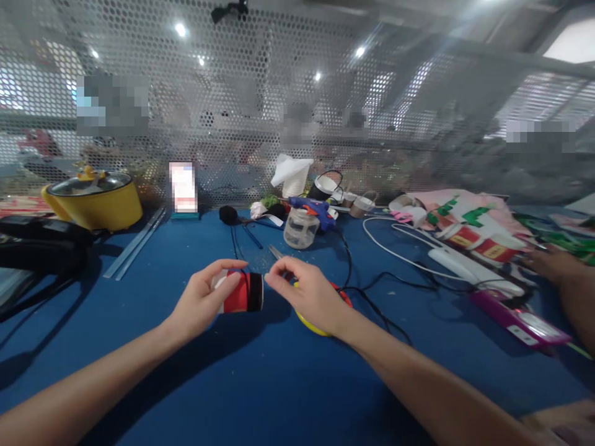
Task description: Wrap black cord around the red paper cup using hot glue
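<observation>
My left hand (204, 294) is closed round a small paper cup (238, 292) with red and white sides and a black band at one end. The cup is tilted onto its side, banded end toward the right. My right hand (307, 291) is pinched close to that end; whatever sits between the fingertips is too small to make out. Under the right hand lie scissors (309, 323) with yellow and red handles, partly hidden, blades pointing away. A black cord (235, 244) runs from a dark ball of yarn (227, 215) toward the cup.
Beyond my hands stand a clear plastic jar (301, 229) and a blue glue gun (312, 207). Clear glue sticks (137, 241), a phone (184, 189) and a yellow pot (100, 201) are left. Cables, a purple power strip (520, 319) and another person's hand (558, 266) are right.
</observation>
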Motion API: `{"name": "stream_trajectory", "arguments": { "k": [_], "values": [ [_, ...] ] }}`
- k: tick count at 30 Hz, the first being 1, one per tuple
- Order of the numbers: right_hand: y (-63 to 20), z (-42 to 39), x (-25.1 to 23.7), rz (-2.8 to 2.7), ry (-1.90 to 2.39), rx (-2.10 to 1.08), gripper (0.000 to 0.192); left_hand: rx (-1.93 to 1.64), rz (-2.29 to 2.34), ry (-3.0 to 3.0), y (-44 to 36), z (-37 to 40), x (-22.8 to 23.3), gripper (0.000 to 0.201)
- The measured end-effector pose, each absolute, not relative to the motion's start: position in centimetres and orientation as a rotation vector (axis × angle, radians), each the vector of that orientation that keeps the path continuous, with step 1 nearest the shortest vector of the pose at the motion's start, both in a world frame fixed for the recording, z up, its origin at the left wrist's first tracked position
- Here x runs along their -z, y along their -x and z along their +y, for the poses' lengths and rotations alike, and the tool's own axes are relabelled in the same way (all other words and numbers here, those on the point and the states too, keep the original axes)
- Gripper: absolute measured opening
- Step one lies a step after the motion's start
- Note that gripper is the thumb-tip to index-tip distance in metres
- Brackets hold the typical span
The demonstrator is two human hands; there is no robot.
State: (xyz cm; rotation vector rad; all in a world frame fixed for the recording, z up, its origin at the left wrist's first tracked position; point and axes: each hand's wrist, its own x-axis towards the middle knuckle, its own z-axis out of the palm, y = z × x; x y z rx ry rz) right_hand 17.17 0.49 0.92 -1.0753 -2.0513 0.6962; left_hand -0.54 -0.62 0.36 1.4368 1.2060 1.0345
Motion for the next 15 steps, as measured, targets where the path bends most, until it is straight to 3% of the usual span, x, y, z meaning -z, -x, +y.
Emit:
{"name": "stream_trajectory", "arguments": {
  "k": [3,12,15],
  "values": [
    [-17.4,0.9,-0.5,-2.065,0.944,-0.635,0.020,-1.038,1.236,-1.607,0.6,-0.7,0.1,0.031],
    [-16.1,0.3,0.3,-1.979,0.910,-1.201,0.043,-0.905,1.216,-1.968,0.8,-0.9,0.9,0.022],
    [-16.4,0.7,-0.1,-1.926,0.896,-1.200,0.041,-0.864,1.233,-1.975,0.8,-0.9,0.9,0.022]
  ]
}}
